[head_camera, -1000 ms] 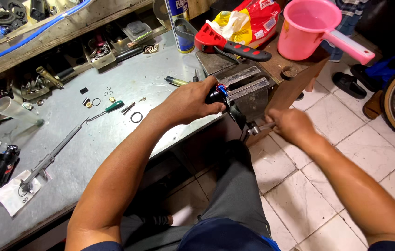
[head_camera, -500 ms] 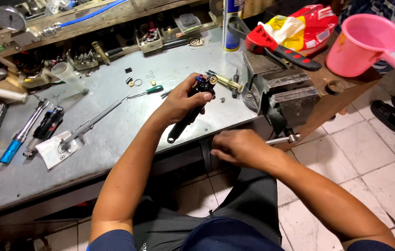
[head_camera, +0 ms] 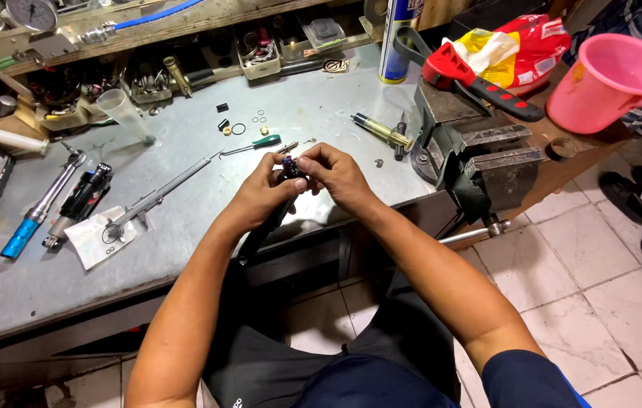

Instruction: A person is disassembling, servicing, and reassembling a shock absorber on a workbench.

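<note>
Over the front edge of a grey metal workbench (head_camera: 185, 249), my left hand (head_camera: 258, 195) grips a slim black rod-like part (head_camera: 264, 227) that hangs down toward my lap. Its upper end carries a small dark head with purple bits (head_camera: 290, 168). My right hand (head_camera: 338, 175) pinches that head from the right with its fingertips. Both hands touch the same part.
A grey bench vise (head_camera: 472, 155) is bolted at the bench's right end. On the bench lie a long thin rod (head_camera: 151, 200), a blue-handled wrench (head_camera: 37, 208), a green-handled pick (head_camera: 256, 143), small rings (head_camera: 239, 128) and a spray can (head_camera: 396, 41). A pink jug (head_camera: 604, 79) stands far right.
My left hand has carried the black part from the vise leftward to the bench front. My right hand left the vise handle and now pinches the part's top.
</note>
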